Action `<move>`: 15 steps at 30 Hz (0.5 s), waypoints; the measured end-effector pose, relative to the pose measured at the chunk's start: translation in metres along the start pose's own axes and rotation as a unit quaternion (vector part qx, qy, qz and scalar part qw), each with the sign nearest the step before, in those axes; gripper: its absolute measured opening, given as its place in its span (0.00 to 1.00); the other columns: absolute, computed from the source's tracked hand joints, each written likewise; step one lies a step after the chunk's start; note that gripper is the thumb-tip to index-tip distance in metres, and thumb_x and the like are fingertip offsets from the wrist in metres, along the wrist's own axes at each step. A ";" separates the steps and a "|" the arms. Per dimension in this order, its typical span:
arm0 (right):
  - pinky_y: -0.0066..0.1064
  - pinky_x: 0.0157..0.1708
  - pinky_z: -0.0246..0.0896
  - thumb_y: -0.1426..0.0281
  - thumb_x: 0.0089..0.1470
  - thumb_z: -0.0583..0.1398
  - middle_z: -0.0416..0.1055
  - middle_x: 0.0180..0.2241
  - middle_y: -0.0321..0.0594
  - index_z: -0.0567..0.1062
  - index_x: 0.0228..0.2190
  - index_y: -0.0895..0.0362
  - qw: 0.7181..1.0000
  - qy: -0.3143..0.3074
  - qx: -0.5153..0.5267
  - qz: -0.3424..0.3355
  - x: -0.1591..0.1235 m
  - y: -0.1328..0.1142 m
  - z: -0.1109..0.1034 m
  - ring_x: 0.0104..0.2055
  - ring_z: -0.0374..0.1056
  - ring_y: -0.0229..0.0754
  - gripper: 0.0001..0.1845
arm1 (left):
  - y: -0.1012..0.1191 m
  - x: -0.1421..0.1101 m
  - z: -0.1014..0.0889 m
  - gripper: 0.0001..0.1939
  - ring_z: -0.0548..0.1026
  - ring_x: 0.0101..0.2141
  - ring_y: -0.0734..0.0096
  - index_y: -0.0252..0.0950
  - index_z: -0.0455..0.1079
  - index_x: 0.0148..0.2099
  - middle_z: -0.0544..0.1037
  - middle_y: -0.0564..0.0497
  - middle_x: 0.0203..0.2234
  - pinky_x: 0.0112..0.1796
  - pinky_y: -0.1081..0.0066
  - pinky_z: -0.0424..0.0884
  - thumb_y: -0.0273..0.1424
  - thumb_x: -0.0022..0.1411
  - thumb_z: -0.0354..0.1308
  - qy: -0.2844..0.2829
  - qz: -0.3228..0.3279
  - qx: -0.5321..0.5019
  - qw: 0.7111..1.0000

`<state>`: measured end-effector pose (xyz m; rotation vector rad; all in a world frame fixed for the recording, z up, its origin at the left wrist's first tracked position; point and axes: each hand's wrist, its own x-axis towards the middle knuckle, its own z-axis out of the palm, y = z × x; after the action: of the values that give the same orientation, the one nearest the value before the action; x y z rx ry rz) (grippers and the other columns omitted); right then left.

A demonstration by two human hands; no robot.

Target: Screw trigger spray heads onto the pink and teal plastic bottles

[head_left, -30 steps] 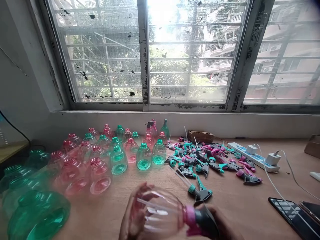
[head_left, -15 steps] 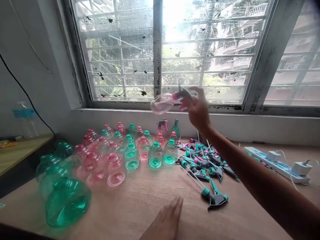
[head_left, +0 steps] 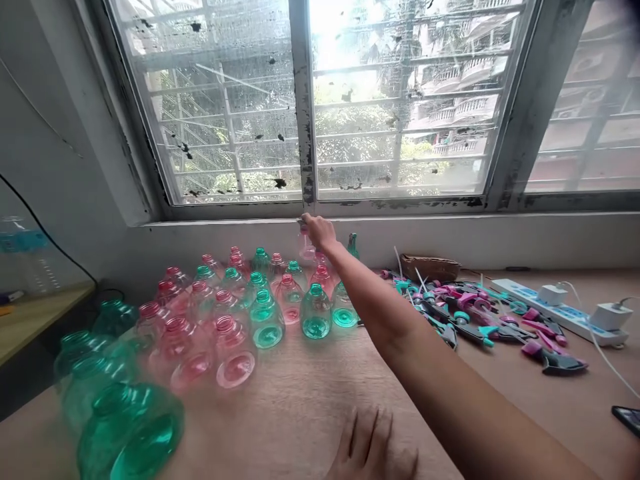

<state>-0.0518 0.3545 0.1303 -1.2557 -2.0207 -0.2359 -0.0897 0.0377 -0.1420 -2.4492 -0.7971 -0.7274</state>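
Observation:
My right hand (head_left: 321, 232) is stretched far over the table to the wall under the window, its fingers closed round the top of a clear pink spray bottle (head_left: 307, 248). Most of that bottle's head is hidden by the hand. Below it stand rows of open-necked pink bottles (head_left: 235, 360) and green bottles (head_left: 316, 320). Just right of the right wrist, a green spray bottle (head_left: 353, 245) with its head on is partly covered by my forearm. My left hand (head_left: 367, 443) lies palm down at the table's front, fingers spread, holding nothing.
A heap of pink, teal and grey trigger spray heads (head_left: 470, 310) lies right of my forearm. Behind it are a brown pouch (head_left: 430, 268) and a white power strip (head_left: 530, 300) with plugs. A phone (head_left: 627, 420) sits at the right edge. Large green bottles (head_left: 130, 433) stand front left.
My right hand has carried the pink spray bottle left and down, from tilted in the air to upright behind the bottle rows. The left hand has shifted right, its fingers now spread. The view has shifted.

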 end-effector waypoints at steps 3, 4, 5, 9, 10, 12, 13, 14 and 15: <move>0.49 0.47 0.74 0.66 0.65 0.63 0.74 0.54 0.45 0.73 0.53 0.56 0.998 -0.039 -0.053 -0.008 0.000 -0.002 0.015 0.49 0.75 0.51 0.17 | 0.009 -0.004 0.014 0.20 0.83 0.50 0.47 0.45 0.65 0.62 0.83 0.44 0.53 0.50 0.55 0.76 0.39 0.70 0.57 0.040 -0.029 0.020 0.999; 0.49 0.47 0.74 0.66 0.65 0.63 0.74 0.54 0.45 0.73 0.53 0.56 0.996 -0.054 -0.068 -0.012 0.001 -0.002 0.019 0.49 0.75 0.51 0.17 | 0.011 -0.005 0.018 0.20 0.82 0.51 0.47 0.45 0.65 0.62 0.82 0.45 0.53 0.52 0.54 0.75 0.39 0.70 0.56 0.050 -0.034 0.023 0.998; 0.49 0.47 0.74 0.66 0.65 0.63 0.74 0.55 0.45 0.73 0.53 0.56 0.994 -0.068 -0.083 -0.014 0.001 -0.002 0.021 0.50 0.75 0.51 0.17 | 0.013 -0.005 0.022 0.19 0.81 0.52 0.47 0.45 0.66 0.61 0.81 0.45 0.54 0.53 0.53 0.73 0.38 0.71 0.56 0.061 -0.038 0.025 0.997; 0.49 0.47 0.74 0.66 0.64 0.63 0.74 0.55 0.46 0.73 0.53 0.56 0.985 -0.112 -0.129 -0.024 0.002 -0.001 0.023 0.49 0.75 0.51 0.17 | 0.015 -0.005 0.034 0.12 0.80 0.50 0.47 0.42 0.73 0.52 0.83 0.45 0.50 0.56 0.51 0.68 0.37 0.70 0.55 0.121 -0.044 0.035 0.991; 0.49 0.47 0.74 0.66 0.65 0.63 0.74 0.55 0.46 0.73 0.53 0.56 0.983 -0.118 -0.137 -0.028 0.001 -0.001 0.023 0.49 0.75 0.51 0.17 | 0.015 -0.004 0.036 0.12 0.81 0.49 0.47 0.41 0.73 0.51 0.83 0.45 0.49 0.56 0.51 0.68 0.37 0.70 0.55 0.132 -0.044 0.038 0.990; 0.49 0.47 0.74 0.66 0.65 0.63 0.74 0.55 0.45 0.73 0.53 0.56 0.980 -0.125 -0.150 -0.038 -0.002 0.000 0.023 0.49 0.75 0.51 0.17 | 0.014 -0.004 0.038 0.11 0.81 0.49 0.48 0.41 0.73 0.50 0.84 0.45 0.47 0.56 0.51 0.67 0.36 0.70 0.54 0.140 -0.044 0.042 0.988; 0.49 0.47 0.74 0.66 0.65 0.63 0.74 0.55 0.46 0.73 0.53 0.56 0.979 -0.125 -0.156 -0.044 -0.004 0.000 0.023 0.50 0.75 0.51 0.17 | 0.014 -0.004 0.039 0.10 0.82 0.48 0.47 0.41 0.73 0.50 0.85 0.45 0.47 0.56 0.50 0.68 0.36 0.71 0.53 0.141 -0.043 0.043 0.988; 0.50 0.47 0.74 0.66 0.65 0.63 0.73 0.55 0.46 0.73 0.54 0.56 0.978 -0.123 -0.161 -0.049 -0.006 0.000 0.023 0.50 0.75 0.52 0.17 | 0.014 -0.005 0.040 0.09 0.83 0.47 0.47 0.42 0.73 0.49 0.85 0.46 0.46 0.55 0.50 0.69 0.35 0.70 0.53 0.144 -0.042 0.045 0.988; 0.50 0.47 0.74 0.66 0.65 0.63 0.73 0.55 0.46 0.73 0.54 0.56 0.978 -0.119 -0.165 -0.054 -0.008 0.000 0.023 0.50 0.74 0.52 0.17 | 0.014 -0.005 0.041 0.09 0.84 0.46 0.47 0.42 0.72 0.48 0.86 0.47 0.45 0.53 0.51 0.71 0.35 0.70 0.54 0.146 -0.043 0.046 0.987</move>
<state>-0.0610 0.3608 0.1088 -1.4316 -2.3286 -0.5128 -0.0703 0.0490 -0.1794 -2.1695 -0.8034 -1.0297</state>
